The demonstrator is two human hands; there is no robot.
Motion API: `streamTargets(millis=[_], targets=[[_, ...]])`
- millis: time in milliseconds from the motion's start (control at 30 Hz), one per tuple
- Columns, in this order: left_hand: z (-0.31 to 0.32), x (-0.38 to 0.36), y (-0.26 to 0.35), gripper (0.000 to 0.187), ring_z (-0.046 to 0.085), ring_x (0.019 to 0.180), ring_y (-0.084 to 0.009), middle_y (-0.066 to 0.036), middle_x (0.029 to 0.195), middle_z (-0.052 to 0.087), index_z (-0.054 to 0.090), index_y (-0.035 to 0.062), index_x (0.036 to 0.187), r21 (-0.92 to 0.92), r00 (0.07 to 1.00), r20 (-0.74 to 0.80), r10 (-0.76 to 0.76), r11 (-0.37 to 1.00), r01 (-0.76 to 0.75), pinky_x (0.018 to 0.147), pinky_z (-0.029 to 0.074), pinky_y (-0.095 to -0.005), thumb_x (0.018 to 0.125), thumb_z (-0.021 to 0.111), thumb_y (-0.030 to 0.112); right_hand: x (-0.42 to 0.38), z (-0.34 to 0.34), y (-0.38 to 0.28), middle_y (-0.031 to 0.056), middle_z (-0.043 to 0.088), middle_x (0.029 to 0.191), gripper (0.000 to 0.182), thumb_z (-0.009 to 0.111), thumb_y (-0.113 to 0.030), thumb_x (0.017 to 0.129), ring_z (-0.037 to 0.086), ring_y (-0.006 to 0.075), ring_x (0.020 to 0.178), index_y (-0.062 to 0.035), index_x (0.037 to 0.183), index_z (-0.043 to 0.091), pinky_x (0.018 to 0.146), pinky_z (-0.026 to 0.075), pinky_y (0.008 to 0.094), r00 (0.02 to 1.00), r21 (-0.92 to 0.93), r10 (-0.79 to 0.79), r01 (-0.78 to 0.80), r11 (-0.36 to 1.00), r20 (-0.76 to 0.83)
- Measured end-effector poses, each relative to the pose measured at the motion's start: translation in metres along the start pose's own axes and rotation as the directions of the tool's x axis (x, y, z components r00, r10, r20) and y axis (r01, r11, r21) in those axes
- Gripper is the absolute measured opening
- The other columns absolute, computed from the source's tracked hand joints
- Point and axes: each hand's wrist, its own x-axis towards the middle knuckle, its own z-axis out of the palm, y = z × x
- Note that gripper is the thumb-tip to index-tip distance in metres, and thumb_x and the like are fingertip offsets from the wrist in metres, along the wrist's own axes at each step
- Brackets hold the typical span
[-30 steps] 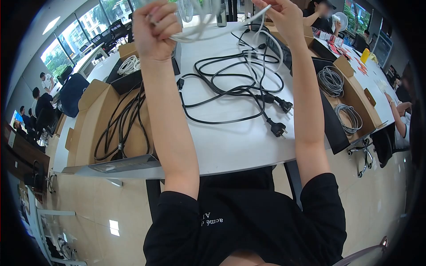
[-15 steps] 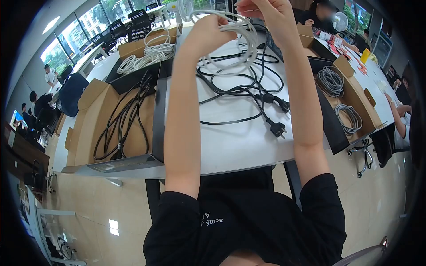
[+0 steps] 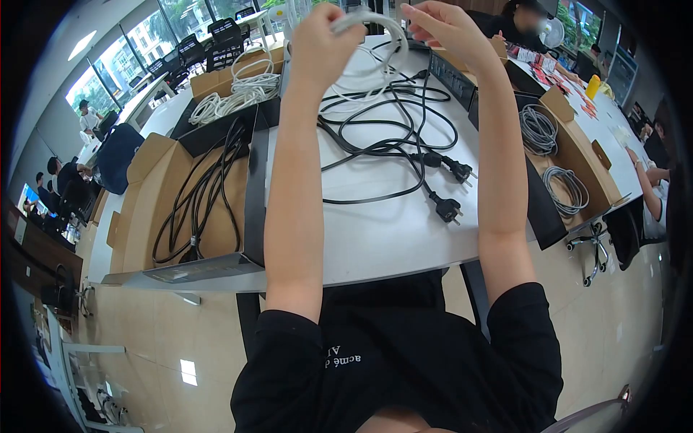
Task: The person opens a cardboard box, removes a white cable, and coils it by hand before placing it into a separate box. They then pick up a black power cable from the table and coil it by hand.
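Observation:
At the top centre my left hand (image 3: 326, 45) is closed round a coiled white cable (image 3: 386, 27), whose loops hang over the table. Just right of the coil is my right hand (image 3: 442, 27), its fingers apart and nothing visible between them. Beneath both hands, black power cables (image 3: 382, 149) lie loosely tangled on the white table (image 3: 375, 245). Two of their ends, a black plug (image 3: 447, 209) and another black plug (image 3: 459, 170), rest beside my right forearm.
On the left, an open box (image 3: 137, 231) holds a black cable bundle (image 3: 202, 202); white cables (image 3: 238, 94) fill a box behind it. At right, an open box (image 3: 599, 173) holds grey coils (image 3: 565, 192). A person (image 3: 516, 25) sits across the table, upper right.
My left hand has moved slightly up and left with the white coil. My right hand has shifted slightly right, away from the coil, its fingers spread.

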Motion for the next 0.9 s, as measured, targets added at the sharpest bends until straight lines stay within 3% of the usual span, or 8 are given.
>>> streamTargets(millis=[100,233,300,367,533,733,800,900], targets=[[-0.009,0.006,-0.01,0.016,0.043,0.048,-0.0101,-0.001,0.058,0.047,0.055,0.0018,0.076,-0.132,0.943,-0.331,-0.025,0.991,-0.02,0.046,0.035,-0.0248,0.075,0.061,0.017,0.003,0.006,0.018,0.0064,0.061,0.076,0.047,0.05,-0.048,0.085,0.06,0.0116,0.075,-0.0026,0.092,0.062,0.068,0.048,0.0232,0.989,-0.078,0.057,-0.046,0.996,0.137],[-0.022,0.009,-0.006,0.01,0.034,0.04,-0.005,0.003,0.055,0.038,0.049,0.0023,0.074,-0.776,0.874,-0.296,-0.385,0.63,0.015,0.036,0.025,-0.0202,0.076,0.057,0.009,-0.007,0.01,0.004,0.0093,0.062,0.083,0.052,0.049,-0.05,0.085,0.06,0.0126,0.079,0.0001,0.093,0.062,0.071,0.049,0.0239,0.83,-0.046,-0.036,0.074,0.996,0.557],[-0.028,0.009,0.002,0.011,0.029,0.038,-0.0029,0.003,0.053,0.034,0.046,0.0033,0.072,-0.82,0.854,-0.283,-0.437,0.572,0.021,0.033,0.02,-0.0189,0.077,0.055,0.006,-0.014,0.007,-0.01,0.0107,0.062,0.085,0.051,0.049,-0.048,0.085,0.06,0.0139,0.08,0.0006,0.094,0.062,0.072,0.049,0.0246,0.641,0.128,-0.288,0.285,0.95,0.712],[-0.029,0.01,0.002,0.015,0.028,0.038,-0.0031,0.004,0.053,0.033,0.043,0.0052,0.069,-0.832,0.847,-0.26,-0.463,0.552,0.046,0.033,0.02,-0.0197,0.076,0.056,0.006,-0.034,-0.018,-0.058,0.0102,0.064,0.082,0.031,0.051,-0.028,0.086,0.062,0.0208,0.074,-0.0015,0.093,0.065,0.067,0.05,0.0251,0.289,0.433,-0.747,0.669,0.605,0.598],[-0.026,0.007,-0.011,0.018,0.027,0.038,-0.0026,0.005,0.053,0.034,0.042,0.008,0.067,-0.84,0.853,-0.207,-0.478,0.535,0.096,0.034,0.02,-0.0199,0.077,0.057,0.007,-0.131,-0.053,-0.121,0.0101,0.055,0.097,0.03,0.048,-0.022,0.083,0.054,0.0234,0.09,-0.0006,0.101,0.059,0.076,0.047,0.0365,-0.208,0.729,-0.898,0.666,0.161,0.388],[-0.023,0.003,-0.018,0.005,0.038,0.041,-0.0043,0.004,0.056,0.042,0.047,0.0087,0.082,-0.776,0.857,-0.129,-0.499,0.589,0.226,0.036,0.031,-0.0185,0.082,0.051,0.012,-0.249,-0.064,-0.129,0.0101,0.045,0.116,0.035,0.044,-0.014,0.08,0.044,0.0264,0.11,0.0004,0.111,0.053,0.087,0.043,0.0501,-0.207,0.77,-0.972,0.636,-0.045,0.114],[-0.022,0.006,-0.006,0.007,0.034,0.039,-0.0031,0.005,0.054,0.038,0.046,0.0098,0.08,-0.785,0.856,-0.134,-0.5,0.58,0.216,0.034,0.027,-0.0182,0.08,0.053,0.012,-0.252,-0.07,-0.117,0.0094,0.044,0.114,0.031,0.044,-0.012,0.079,0.043,0.025,0.111,-0.0003,0.105,0.055,0.088,0.043,0.049,-0.101,0.774,-0.977,0.628,0.083,0.186],[-0.024,0.01,0.002,0.01,0.029,0.037,-0.0018,0.007,0.052,0.034,0.045,0.0109,0.078,-0.789,0.857,-0.134,-0.498,0.577,0.212,0.032,0.022,-0.018,0.079,0.055,0.011,-0.224,-0.08,-0.118,0.0098,0.044,0.114,0.029,0.043,-0.01,0.08,0.041,0.0235,0.113,-0.0008,0.105,0.054,0.091,0.042,0.0471,-0.199,0.874,-0.928,0.442,0.202,0.315]])
